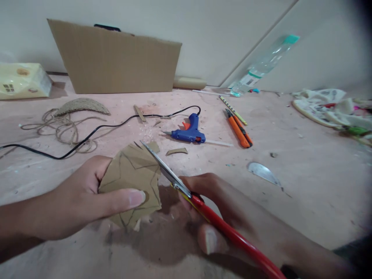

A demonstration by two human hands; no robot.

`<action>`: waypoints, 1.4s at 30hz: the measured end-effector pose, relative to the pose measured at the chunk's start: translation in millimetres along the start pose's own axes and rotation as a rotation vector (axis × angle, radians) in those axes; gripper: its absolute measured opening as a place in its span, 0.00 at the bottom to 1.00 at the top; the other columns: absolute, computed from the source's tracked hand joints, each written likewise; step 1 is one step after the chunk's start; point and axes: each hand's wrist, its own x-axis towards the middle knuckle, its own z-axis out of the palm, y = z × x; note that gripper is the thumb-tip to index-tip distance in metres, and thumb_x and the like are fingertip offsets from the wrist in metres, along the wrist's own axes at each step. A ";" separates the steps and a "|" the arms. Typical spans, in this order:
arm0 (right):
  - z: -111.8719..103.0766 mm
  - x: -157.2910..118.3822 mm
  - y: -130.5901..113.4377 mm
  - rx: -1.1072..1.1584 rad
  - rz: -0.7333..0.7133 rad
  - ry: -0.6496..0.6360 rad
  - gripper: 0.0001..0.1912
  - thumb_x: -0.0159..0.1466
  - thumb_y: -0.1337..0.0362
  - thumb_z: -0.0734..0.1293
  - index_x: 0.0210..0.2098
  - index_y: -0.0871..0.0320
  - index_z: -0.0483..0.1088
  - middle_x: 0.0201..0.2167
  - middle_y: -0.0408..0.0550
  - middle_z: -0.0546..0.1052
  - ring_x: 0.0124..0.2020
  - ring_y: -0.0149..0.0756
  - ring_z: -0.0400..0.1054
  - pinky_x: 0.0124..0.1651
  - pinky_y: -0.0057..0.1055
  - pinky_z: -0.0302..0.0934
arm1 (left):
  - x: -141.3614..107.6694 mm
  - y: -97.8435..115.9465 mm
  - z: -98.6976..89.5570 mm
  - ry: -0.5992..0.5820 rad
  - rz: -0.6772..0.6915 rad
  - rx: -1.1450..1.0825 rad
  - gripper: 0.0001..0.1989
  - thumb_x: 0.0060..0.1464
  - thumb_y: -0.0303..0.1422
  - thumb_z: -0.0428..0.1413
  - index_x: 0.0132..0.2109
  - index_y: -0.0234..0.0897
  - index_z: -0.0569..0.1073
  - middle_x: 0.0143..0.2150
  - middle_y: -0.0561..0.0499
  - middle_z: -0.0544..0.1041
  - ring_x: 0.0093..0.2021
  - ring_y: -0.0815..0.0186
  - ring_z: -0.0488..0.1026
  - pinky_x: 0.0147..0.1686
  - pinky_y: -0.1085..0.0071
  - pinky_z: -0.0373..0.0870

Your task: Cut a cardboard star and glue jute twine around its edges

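The cardboard piece (pixel 123 174), marked with dark star-like lines, is in the left hand (pixel 84 197), gripped with the thumb flat on top. The right hand (pixel 232 205) grasps the red-handled scissors (pixel 215 220) from the other side. Their long axis slants from near the right wrist, away and leftward, so the blades lie along the card's right-hand edge, over its far corner. The cardboard sits left of the right hand, just beyond its fingertips; the left hand is nearer, touching it. Whether the lower blade passes under the card, I cannot tell.

Below both hands spreads a pinkish, smudged work surface (pixel 319 162) with small scraps. Straight beyond the hands lies a blue glue gun (pixel 188 133); past the left hand, loose twine (pixel 65 128); past the right, orange cutters (pixel 238 130), apparently 2. Farthest off, a cardboard panel (pixel 119 62) and a bottle (pixel 261 66) lean near a pale wall (pixel 203 19).
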 end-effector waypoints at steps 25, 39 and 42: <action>-0.5 0.5 -1.2 0.028 0.043 -0.030 0.43 0.61 0.17 0.65 0.29 0.53 0.65 0.28 0.44 0.68 0.30 0.37 0.61 0.30 0.33 0.58 | -1.5 0.3 17.5 0.186 0.046 -0.250 0.18 0.57 0.49 0.76 0.45 0.40 0.90 0.34 0.50 0.86 0.32 0.66 0.79 0.34 0.73 0.83; 0.9 0.9 1.4 -0.028 -0.010 -0.056 0.39 0.65 0.22 0.68 0.29 0.52 0.61 0.27 0.43 0.70 0.29 0.36 0.61 0.31 0.33 0.57 | -1.8 4.8 23.6 0.208 0.021 -0.522 0.18 0.53 0.37 0.79 0.51 0.46 0.89 0.36 0.54 0.87 0.31 0.63 0.84 0.31 0.69 0.87; 0.5 1.1 3.5 -0.035 -0.011 -0.067 0.40 0.64 0.20 0.67 0.30 0.53 0.62 0.27 0.42 0.70 0.29 0.36 0.61 0.30 0.32 0.57 | -2.3 5.2 24.6 0.193 0.013 -0.554 0.18 0.52 0.36 0.80 0.50 0.48 0.89 0.36 0.54 0.87 0.31 0.64 0.84 0.31 0.71 0.87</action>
